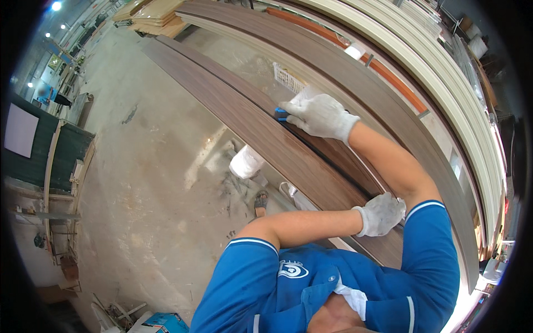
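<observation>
My right hand (322, 115), in a whitish work glove, reaches forward and grips a small blue tool (281, 114) between thumb and fingers. The tool sits at a black strip-like groove (316, 149) running lengthwise along a long brown wood-grain board (250, 125). Its exact kind is hard to make out. Close to my body, my gloved left hand (381, 215) lies over the near part of the same board, its fingers curled in. What those fingers hold, if anything, is hidden.
Beyond the board lie another long brown panel (355, 77), an orange beam (400, 89) and stacked cream profiles (444, 89). A white plastic basket (287, 77) stands past my right hand. Below the board's left edge are a white wrapped bundle (246, 162) and a foot in a sandal (261, 201).
</observation>
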`<move>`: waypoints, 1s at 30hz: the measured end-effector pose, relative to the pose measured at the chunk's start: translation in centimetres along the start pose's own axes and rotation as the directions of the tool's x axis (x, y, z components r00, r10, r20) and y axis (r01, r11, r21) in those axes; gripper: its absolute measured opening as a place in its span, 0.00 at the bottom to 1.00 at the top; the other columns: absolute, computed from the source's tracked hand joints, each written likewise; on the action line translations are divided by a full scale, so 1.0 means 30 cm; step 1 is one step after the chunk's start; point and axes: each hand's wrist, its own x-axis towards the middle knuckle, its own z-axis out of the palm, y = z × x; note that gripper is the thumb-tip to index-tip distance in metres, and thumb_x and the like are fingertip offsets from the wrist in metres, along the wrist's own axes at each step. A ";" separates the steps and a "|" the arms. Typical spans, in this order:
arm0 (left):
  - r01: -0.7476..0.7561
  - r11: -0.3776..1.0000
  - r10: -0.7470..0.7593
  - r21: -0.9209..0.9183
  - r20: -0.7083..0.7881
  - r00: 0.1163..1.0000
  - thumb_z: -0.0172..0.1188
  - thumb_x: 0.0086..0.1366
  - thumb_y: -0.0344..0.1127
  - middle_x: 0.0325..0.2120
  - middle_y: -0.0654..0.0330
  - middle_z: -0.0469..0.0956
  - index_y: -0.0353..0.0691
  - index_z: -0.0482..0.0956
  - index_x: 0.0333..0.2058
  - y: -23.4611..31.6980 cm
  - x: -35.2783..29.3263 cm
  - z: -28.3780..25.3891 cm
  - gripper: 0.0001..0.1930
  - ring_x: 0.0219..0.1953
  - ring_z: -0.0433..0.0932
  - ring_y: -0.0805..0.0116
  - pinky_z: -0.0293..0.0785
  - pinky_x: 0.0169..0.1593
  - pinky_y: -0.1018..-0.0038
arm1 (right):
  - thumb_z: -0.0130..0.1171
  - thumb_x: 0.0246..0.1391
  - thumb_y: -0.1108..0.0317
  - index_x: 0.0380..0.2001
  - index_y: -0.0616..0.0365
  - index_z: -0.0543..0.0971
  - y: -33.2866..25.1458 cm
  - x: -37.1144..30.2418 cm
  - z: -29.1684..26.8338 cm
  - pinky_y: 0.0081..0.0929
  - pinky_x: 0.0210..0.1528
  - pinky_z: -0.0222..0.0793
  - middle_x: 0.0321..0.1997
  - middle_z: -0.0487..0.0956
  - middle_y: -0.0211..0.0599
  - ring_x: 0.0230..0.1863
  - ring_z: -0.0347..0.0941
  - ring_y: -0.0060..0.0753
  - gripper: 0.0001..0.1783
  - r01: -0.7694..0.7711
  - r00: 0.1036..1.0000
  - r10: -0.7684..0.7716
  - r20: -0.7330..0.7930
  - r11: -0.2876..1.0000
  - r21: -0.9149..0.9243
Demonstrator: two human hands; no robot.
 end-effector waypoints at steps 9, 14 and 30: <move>-0.010 1.000 0.010 -0.026 -0.018 1.000 0.56 0.63 0.34 0.46 0.49 0.80 0.34 0.85 0.41 0.008 -0.002 0.009 0.13 0.45 0.81 0.54 0.73 0.51 0.60 | 0.59 0.66 0.49 0.61 0.45 0.76 -0.072 -0.469 -0.083 0.41 0.20 0.73 0.20 0.79 0.39 0.19 0.79 0.45 0.24 -0.087 0.990 0.093 0.108 0.995 -0.056; -0.044 0.999 0.044 0.005 -0.086 0.995 0.57 0.63 0.34 0.47 0.49 0.80 0.34 0.85 0.41 0.018 -0.004 0.020 0.13 0.46 0.81 0.54 0.73 0.53 0.60 | 0.62 0.64 0.51 0.59 0.44 0.76 -0.072 -0.571 -0.093 0.39 0.19 0.71 0.19 0.77 0.37 0.17 0.77 0.43 0.23 -0.088 0.995 0.085 0.058 0.995 0.055; -0.111 0.993 0.115 0.035 -0.178 0.977 0.57 0.64 0.36 0.37 0.46 0.84 0.35 0.85 0.36 0.028 0.004 -0.007 0.12 0.44 0.84 0.48 0.79 0.49 0.56 | 0.56 0.68 0.47 0.61 0.42 0.75 -0.069 -0.571 -0.063 0.44 0.23 0.73 0.20 0.79 0.40 0.22 0.81 0.46 0.23 -0.119 0.993 0.118 0.016 0.991 0.054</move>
